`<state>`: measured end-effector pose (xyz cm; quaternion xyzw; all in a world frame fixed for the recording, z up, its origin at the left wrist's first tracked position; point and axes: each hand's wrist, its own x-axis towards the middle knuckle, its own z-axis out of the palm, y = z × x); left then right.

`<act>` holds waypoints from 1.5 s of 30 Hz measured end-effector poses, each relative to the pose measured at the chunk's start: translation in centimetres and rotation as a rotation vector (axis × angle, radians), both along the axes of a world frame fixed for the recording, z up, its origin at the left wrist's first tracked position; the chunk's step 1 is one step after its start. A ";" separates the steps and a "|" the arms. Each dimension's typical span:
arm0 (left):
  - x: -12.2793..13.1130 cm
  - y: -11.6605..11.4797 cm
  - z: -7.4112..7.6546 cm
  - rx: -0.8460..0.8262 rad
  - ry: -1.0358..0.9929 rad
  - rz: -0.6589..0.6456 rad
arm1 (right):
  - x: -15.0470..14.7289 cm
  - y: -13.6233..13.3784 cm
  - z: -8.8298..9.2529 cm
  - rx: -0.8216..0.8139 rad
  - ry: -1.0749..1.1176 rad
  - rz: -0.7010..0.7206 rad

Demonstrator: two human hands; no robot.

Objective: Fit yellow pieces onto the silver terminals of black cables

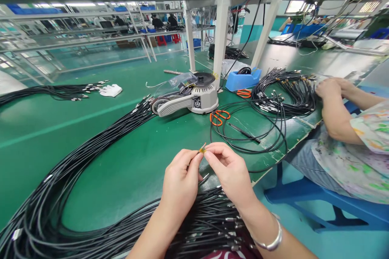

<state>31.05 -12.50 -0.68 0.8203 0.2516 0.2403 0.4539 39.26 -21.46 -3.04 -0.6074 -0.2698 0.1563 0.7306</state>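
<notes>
Your left hand (pixel 179 182) pinches a thin black cable end (pixel 200 151) above the green surface (pixel 121 149), over the big cable bundle (pixel 91 210). The cable's tip sticks up between both grips. Your right hand (pixel 229 172) nips a small yellow tape piece (pixel 203 149) at that tip. Further right, a co-worker's hand (pixel 330 87) rests on another coil.

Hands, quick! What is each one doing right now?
Left hand: closed, pinching a thin black cable end.
Right hand: closed, fingertips pinching the small yellowish piece at that same cable end.
</notes>
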 end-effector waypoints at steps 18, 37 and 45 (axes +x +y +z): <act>0.0 0.4 0.8 -0.548 0.010 -0.112 | 0.3 -0.9 1.4 -0.115 -0.158 -0.025; 0.0 0.4 0.2 -0.737 -0.127 -0.188 | 0.4 -1.3 2.3 -0.122 -0.178 -0.016; 0.0 0.2 -0.1 -0.754 -0.150 -0.177 | 0.4 -1.3 1.9 -0.115 -0.148 -0.013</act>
